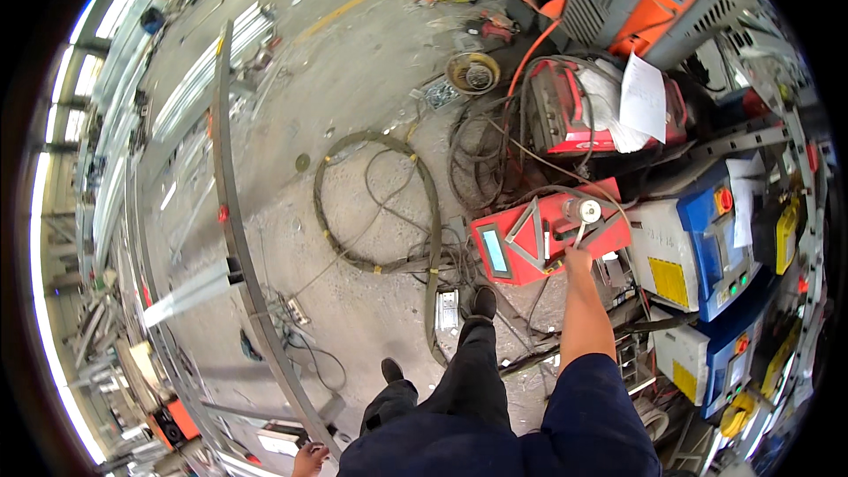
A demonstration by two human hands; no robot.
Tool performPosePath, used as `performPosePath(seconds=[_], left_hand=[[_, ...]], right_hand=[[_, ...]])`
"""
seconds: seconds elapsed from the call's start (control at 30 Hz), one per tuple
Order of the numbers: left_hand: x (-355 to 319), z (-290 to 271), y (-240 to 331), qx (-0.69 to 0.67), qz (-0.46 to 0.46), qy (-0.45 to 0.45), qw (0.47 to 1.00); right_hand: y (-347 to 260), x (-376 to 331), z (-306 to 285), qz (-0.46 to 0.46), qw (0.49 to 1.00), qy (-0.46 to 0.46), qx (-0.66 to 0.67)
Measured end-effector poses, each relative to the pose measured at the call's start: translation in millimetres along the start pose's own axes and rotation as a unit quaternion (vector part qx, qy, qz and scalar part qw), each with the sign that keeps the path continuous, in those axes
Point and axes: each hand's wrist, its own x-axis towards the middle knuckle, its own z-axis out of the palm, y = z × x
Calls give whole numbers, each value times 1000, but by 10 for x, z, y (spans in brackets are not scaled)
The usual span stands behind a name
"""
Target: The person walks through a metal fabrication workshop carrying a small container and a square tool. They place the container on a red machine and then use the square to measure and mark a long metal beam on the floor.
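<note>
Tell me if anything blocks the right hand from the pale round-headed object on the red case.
Nothing visible does. The right hand is right at the lower end of the pale round-headed object. The grey triangular frame on the red case lies to the left, not between them.

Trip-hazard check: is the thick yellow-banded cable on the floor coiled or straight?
Mostly coiled: the cable forms a round loop, one length trailing toward the shoes.

R arm stretched fwd, R hand closed, fingers curled. L hand low, L side, partly cropped.
</note>
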Motion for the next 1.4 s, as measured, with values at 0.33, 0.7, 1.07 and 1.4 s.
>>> performPosePath(seconds=[0.33,0.7,1.07,1.4], left_hand=[[144,-13,-845,-34,49,28,998],[1110,-255,-3743,-147,-68,80,983],[644,186,-4828,-535,-256,243,768],[16,1266,-3897,-625,-344,78,696]], right_hand=[[595,-1498,953,-274,903,-204,-262],[-1236,-4574,1505,-164,870,-443,-143],[-2484,-6744,3086,-302,676,-455,-494],[-3208,-8744,5311,-397,603,-550,-421]])
